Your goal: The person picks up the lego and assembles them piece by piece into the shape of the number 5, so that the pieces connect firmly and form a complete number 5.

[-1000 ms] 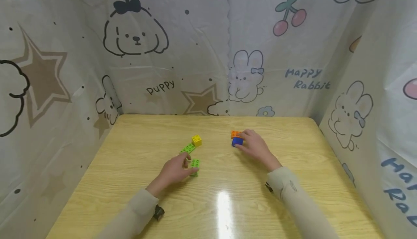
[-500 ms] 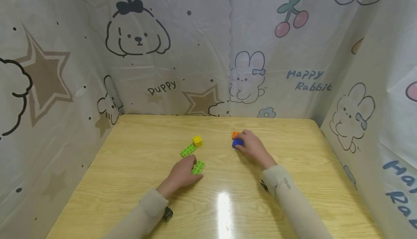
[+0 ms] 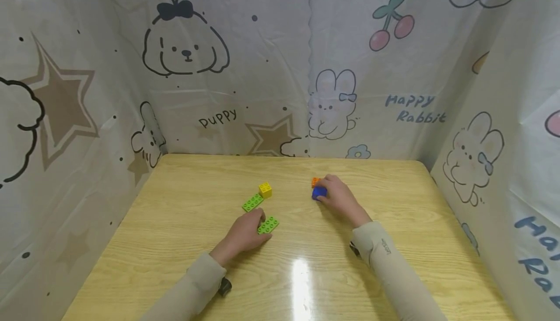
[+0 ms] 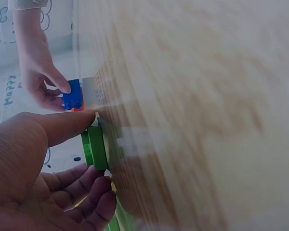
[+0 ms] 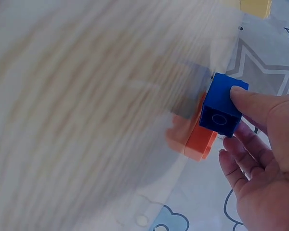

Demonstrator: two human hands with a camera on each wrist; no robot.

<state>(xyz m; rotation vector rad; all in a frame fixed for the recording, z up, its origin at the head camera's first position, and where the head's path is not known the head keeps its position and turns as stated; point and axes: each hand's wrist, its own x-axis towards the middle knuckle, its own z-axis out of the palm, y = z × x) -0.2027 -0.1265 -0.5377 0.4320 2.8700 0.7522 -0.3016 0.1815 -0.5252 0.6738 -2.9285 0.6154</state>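
My left hand [image 3: 247, 231] pinches a flat green brick [image 3: 268, 224] lying on the wooden table [image 3: 183, 214]; the left wrist view shows thumb and fingers on either side of that green brick [image 4: 97, 147]. A second flat green brick [image 3: 252, 202] and a yellow cube brick [image 3: 265, 189] lie just beyond it. My right hand [image 3: 339, 195] holds a blue brick [image 3: 319, 193], tilted up off the table, with an orange brick [image 3: 316, 182] right behind it. The right wrist view shows the blue brick [image 5: 223, 105] gripped by thumb and fingers beside the orange brick [image 5: 200, 139].
Printed cartoon curtains [image 3: 245, 63] wall the table on the left, back and right. A bright glare patch [image 3: 302, 282] sits on the table near its front edge. Both sleeves [image 3: 393, 267] reach in from the front.
My left hand has taken hold of the near green brick and turned it slightly to the right. My right hand has barely moved with the blue brick.
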